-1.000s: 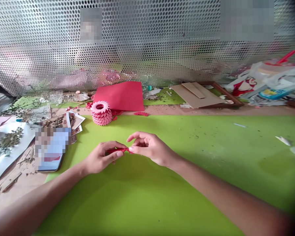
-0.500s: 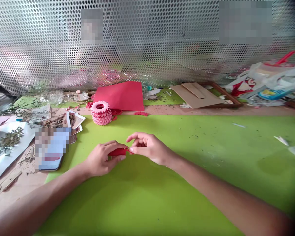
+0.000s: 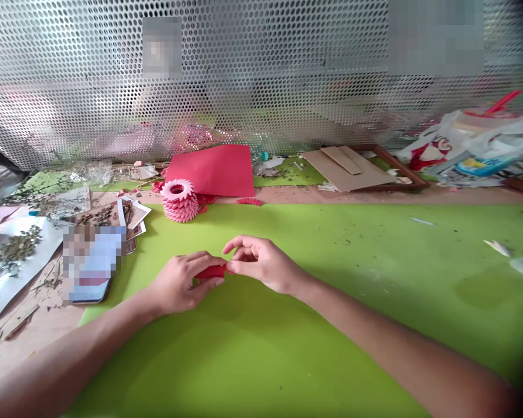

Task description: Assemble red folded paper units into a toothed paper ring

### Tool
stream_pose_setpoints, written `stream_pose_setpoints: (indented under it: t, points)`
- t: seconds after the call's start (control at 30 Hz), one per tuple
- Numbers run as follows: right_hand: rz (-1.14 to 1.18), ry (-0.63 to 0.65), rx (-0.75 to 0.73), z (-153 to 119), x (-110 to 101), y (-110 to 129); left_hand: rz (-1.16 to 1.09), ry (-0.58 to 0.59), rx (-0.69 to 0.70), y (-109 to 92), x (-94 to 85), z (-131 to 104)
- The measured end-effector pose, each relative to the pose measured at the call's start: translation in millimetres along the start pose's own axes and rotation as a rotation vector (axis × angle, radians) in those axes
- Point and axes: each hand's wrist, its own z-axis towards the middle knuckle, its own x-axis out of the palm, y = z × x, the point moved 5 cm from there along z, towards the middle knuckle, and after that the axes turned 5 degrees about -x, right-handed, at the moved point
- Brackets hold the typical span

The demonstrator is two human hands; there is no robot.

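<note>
Where the counter (image 3: 63, 322) shows at the far left, a white sheet (image 3: 47, 238) bears dried plant matter (image 3: 20, 247). Beside it rests a phone (image 3: 89, 290), partly pixelated, with printed cards (image 3: 135, 216) just behind.

Further right, at the far edge of a green mat (image 3: 261, 354), stands a pink folded-paper ring (image 3: 181, 203), upright, with toothed tiers. Nearer the camera, the left hand (image 3: 178, 283) pinches a red paper piece (image 3: 212, 271) between thumb and fingers. The piece is over the mat, between both hands, its left part hidden by the fingers. Behind, a red sheet (image 3: 215, 171) lies next to the ring, and a red notched strip (image 3: 249, 201) lies near its front edge.

The right hand (image 3: 268, 264) has its thumb at the piece's right end, index finger raised and apart; whether another finger grips behind cannot be told.

Beyond, cardboard (image 3: 353, 174) overlaps a brown frame (image 3: 403, 165). A plastic bag (image 3: 497, 142) sits far right.
</note>
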Motion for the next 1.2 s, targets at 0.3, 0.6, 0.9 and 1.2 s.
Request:
stream_pose_setpoints:
  t: [0.3, 0.6, 0.9, 1.2]
  points:
    - [-0.011, 0.043, -0.013, 1.5, 0.8, 3.1, 0.028, -0.132, -0.079, 7.9, -5.1, 1.7]
    - [-0.171, 0.004, -0.055, -1.1, -0.6, 4.4, 0.231, -0.136, -0.002, 2.9, -2.6, -0.9]
    - [-0.218, 0.020, -0.080, -0.7, -1.6, 8.3, 0.315, -0.126, 0.030, -1.6, -2.3, 0.7]
    - [-0.192, 0.168, -0.065, -1.5, 7.1, -0.3, 0.362, -0.044, 0.043, -7.0, 3.3, -3.0]
